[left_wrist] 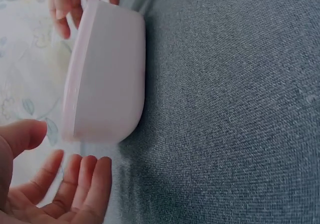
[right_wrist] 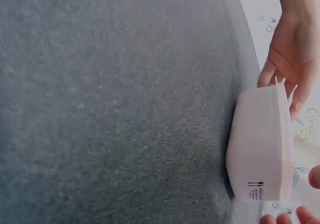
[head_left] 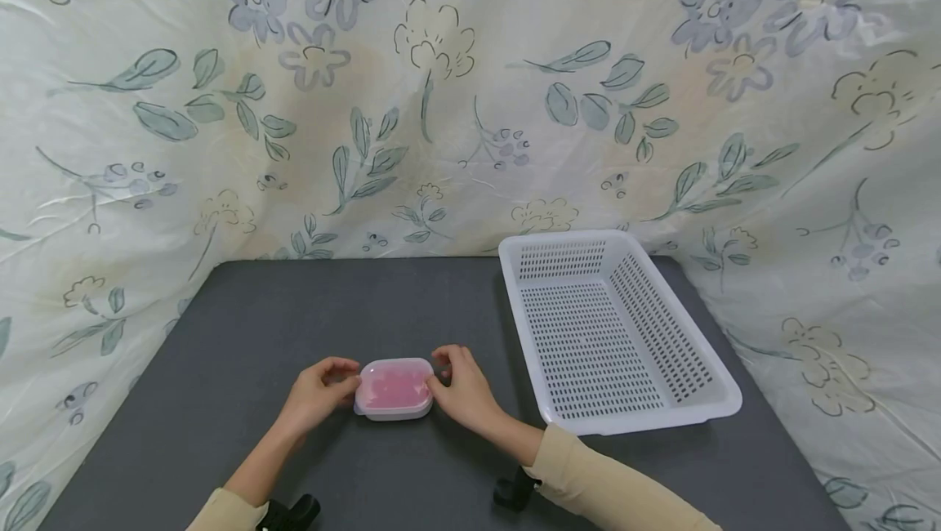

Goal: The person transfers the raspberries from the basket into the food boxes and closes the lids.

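A small lidded food container (head_left: 394, 403) with white sides and a pink lid (head_left: 395, 384) sits flat on the dark table. At its left end is my left hand (head_left: 318, 390), thumb and fingers spread apart; in the left wrist view this hand (left_wrist: 65, 189) has a small gap from the container (left_wrist: 107, 74). My right hand (head_left: 465, 388) is at the other end, its thumb by the lid's right edge; whether it touches is unclear. In the right wrist view, thin pale tabs (right_wrist: 294, 92) stick out from the container's far end, beside the left hand (right_wrist: 295, 54).
A white perforated plastic basket (head_left: 525, 335) stands on the table (head_left: 309, 302) to the right of the container, beyond my right forearm. Floral cloth (head_left: 470, 106) hangs behind the table and along its sides.
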Tool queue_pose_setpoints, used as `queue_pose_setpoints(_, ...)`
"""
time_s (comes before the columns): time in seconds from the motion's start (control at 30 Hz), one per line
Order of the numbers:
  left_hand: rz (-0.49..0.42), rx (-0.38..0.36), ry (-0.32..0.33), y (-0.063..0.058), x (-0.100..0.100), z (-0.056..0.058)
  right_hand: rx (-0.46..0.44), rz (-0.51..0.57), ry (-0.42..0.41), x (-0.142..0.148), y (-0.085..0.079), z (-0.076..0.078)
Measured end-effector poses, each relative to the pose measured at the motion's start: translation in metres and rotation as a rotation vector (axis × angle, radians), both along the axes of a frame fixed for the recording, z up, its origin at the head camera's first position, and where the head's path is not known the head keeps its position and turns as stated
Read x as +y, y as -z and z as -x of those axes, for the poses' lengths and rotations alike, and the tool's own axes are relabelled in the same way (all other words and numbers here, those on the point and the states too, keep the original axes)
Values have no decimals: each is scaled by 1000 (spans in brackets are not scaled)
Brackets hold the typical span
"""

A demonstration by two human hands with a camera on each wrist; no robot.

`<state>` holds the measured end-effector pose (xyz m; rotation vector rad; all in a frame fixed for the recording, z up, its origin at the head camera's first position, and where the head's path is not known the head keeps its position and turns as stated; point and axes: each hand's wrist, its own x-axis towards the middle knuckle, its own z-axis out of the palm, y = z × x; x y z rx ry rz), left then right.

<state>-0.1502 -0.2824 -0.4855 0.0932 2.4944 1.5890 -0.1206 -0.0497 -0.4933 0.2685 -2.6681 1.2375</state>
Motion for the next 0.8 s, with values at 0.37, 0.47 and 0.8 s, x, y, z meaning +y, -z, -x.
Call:
queue_pose_setpoints(0.37, -11, -114, 6, 4, 5, 2, -226, 122, 64, -9, 1, -1)
queue_pose_setpoints(0.47, -21, -122, 8, 3, 4, 3, -281, 196, 70, -9, 3, -1)
queue_pose_setpoints(0.8, -34, -124, -9, 4, 6, 6, -425, 479, 55, -7, 6, 2)
